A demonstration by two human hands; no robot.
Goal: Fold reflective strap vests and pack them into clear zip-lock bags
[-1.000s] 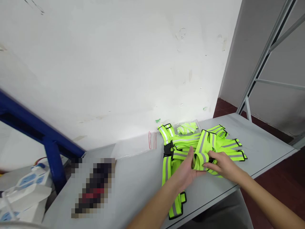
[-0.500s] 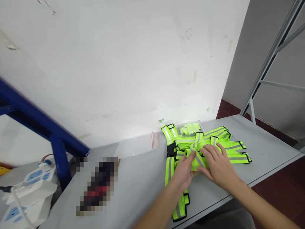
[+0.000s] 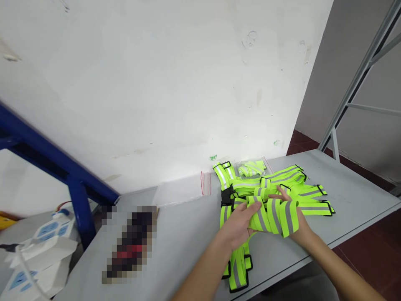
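My left hand (image 3: 239, 223) pinches a folded neon-yellow reflective strap (image 3: 263, 215) with grey stripes, thumb on top. Its loops fan out to the right, in front of my right hand (image 3: 299, 228). That hand carries the loops from behind; a few fingers show above them, while its palm and thumb are hidden. Beneath and around both hands lies a heap of matching straps (image 3: 313, 207) with black-edged ends and sliders. A black buckle (image 3: 227, 195) sits at the heap's left side. Other strap ends (image 3: 238, 271) hang toward the table's front edge.
Behind the heap, a clear bag (image 3: 251, 168) holds a folded strap. A flat clear bag (image 3: 180, 190) lies left of it against the white wall. A pixelated dark item (image 3: 133, 242), white power strips (image 3: 46, 238) and a blue metal frame (image 3: 78, 200) are farther left.
The strap between my hands has opened into several wide loops reaching right. My right hand has moved from the top of the bundle to behind these loops. My left hand keeps its pinch.
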